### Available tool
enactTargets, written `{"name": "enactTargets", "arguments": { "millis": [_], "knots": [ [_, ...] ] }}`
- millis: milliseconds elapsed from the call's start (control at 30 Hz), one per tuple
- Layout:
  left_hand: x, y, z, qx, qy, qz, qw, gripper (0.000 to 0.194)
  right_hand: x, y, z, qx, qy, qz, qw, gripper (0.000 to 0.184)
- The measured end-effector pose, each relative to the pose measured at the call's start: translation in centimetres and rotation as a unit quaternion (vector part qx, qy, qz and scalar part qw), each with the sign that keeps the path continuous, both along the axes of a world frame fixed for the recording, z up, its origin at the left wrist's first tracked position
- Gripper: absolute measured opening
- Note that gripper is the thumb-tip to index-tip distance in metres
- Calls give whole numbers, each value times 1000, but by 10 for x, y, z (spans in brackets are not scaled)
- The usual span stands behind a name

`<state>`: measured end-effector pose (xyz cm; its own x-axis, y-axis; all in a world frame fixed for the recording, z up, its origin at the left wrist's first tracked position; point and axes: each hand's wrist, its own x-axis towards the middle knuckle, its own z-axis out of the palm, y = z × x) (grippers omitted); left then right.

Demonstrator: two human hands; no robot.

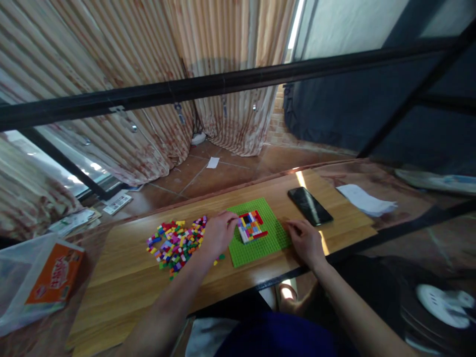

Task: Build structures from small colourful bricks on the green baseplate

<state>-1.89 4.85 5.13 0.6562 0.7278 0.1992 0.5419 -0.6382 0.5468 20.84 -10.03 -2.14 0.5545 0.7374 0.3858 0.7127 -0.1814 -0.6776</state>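
Observation:
A green studded baseplate [256,255] lies on the wooden table, bearing a small block of multicoloured toy bricks [251,226] with red strips along its top and bottom edges on the right. My left hand [219,230] reaches to the left edge of this block, its fingertips pinched together beside the bricks; whatever they may hold is too small to make out. By the plate's right edge my right hand [305,240] rests with fingers curled in, and no object shows in it. Left of my left hand spreads a pile of loose bricks [178,243], partly hidden by my forearm.
A black phone [310,206] lies on the table [122,267] at the right, beyond my right hand. White paper [364,199] lies past the table's right end. A clear plastic box [22,277] with an orange label stands at the far left. Long curtains [223,114] hang behind a dark rail [208,88].

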Motion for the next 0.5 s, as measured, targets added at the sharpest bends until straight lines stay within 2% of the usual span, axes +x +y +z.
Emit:
{"name": "enactTargets", "arguments": {
  "millis": [133,233,500],
  "knots": [
    [39,-13,-3,-14,-30,-16,999,17,2,6,-8,5,-13,-12,1000,25],
    [55,-14,-7,-12,-27,-8,1000,16,1,4,-8,14,5,-9,1000,24],
    [67,-14,-16,23,6,16,1000,16,1,4,-6,7,28,-8,1000,23]
  ]
}}
